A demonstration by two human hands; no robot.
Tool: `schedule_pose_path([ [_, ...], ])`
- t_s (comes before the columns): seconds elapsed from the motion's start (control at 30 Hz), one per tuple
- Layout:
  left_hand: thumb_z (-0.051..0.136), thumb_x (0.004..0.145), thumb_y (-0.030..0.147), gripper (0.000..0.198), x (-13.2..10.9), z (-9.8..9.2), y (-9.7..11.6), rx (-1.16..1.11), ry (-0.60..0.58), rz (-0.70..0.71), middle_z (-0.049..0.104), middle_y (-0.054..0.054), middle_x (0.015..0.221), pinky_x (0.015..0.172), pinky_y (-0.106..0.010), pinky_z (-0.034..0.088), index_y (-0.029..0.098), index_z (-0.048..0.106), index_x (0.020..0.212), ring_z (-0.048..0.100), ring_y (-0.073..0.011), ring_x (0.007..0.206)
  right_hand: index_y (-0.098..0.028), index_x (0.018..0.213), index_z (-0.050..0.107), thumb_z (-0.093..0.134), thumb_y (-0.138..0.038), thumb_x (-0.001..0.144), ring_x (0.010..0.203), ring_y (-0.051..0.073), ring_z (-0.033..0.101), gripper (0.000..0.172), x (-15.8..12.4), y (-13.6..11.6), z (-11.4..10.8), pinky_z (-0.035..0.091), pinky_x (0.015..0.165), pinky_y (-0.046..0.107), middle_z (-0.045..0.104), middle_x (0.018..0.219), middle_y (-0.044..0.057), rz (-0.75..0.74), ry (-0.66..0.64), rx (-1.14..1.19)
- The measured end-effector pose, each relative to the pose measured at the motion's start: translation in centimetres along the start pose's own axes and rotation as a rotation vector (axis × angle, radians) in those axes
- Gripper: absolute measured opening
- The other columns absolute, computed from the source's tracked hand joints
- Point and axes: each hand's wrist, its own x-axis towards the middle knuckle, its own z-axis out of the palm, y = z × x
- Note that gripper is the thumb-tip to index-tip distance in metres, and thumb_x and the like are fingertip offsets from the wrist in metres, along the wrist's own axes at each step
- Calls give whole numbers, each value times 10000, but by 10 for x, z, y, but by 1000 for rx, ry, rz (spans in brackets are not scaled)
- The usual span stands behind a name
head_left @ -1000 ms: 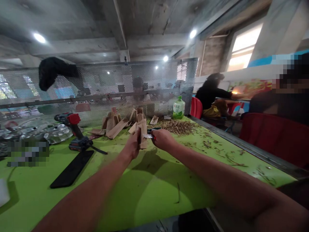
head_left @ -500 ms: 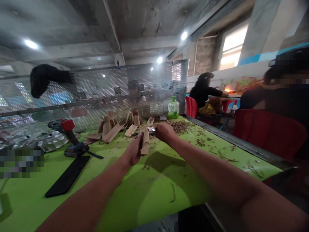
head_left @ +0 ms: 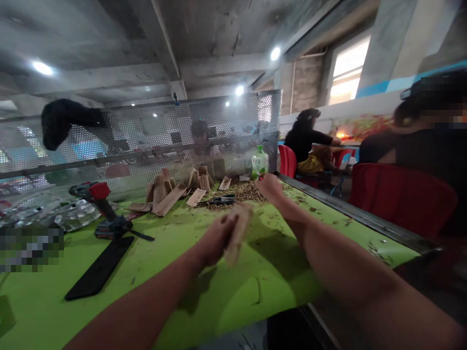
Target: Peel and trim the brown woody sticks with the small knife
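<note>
My left hand (head_left: 215, 238) is closed round a flat strip of pale wood (head_left: 239, 233), tilted above the green tabletop and blurred by motion. Farther forward, my right hand (head_left: 270, 187) is a fist close to the green-capped bottle (head_left: 260, 160). A small red spot shows at its fingers; whatever it grips is mostly hidden. Between and beyond my hands, a dark hand tool (head_left: 222, 200) lies by a heap of brown shavings (head_left: 251, 189). Several wooden pieces (head_left: 170, 199) lean and lie at the back, left of the tool.
At the left stands a cordless drill (head_left: 104, 209), with a long black flat object (head_left: 100, 270) in front of it. A perforated metal screen (head_left: 153, 146) closes off the back. Other people sit at the right, near red chairs (head_left: 397, 199).
My hands have moved apart. The left has brought the wood strip nearer and a little right; the right has gone right and slightly up. The dark tool now shows more fully.
</note>
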Motion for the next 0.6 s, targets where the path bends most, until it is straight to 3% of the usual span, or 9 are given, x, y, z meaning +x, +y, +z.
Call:
schedule_pose_path([
  [0.1,633,875,477,304,18,-26,5,-218,233,31,557,29,525,357,-182,391,184,630,958,496,-106,388,-167,1022,750,496,-263,875,788,208,660,309,-13,-17,13,377,632,246,745,916,123,-154,-16,81],
  [0.17,600,903,450,274,30,-43,8,-314,303,48,527,39,499,344,-173,376,178,624,928,493,-103,373,-183,977,754,510,-266,861,766,197,650,283,-29,-34,21,362,618,244,746,886,102,-260,-45,86],
  [0.27,549,940,427,284,39,-55,9,-375,315,64,518,38,480,351,-177,390,163,639,886,489,-100,360,-181,910,744,515,-254,851,732,179,634,248,-54,-54,27,340,598,240,741,848,88,-442,-104,21],
  [0.37,580,928,423,283,41,-55,9,-382,337,126,528,43,474,357,-173,390,153,657,891,472,-88,347,-181,909,736,514,-250,855,738,176,635,239,-73,-65,26,354,613,235,741,859,91,-597,-177,-92],
  [0.6,694,839,463,336,43,-55,5,-318,305,243,634,13,598,440,-190,476,139,651,918,571,-100,437,-190,1008,730,460,-259,899,769,194,671,299,-83,-73,19,424,666,244,743,912,107,-670,-237,-241],
])
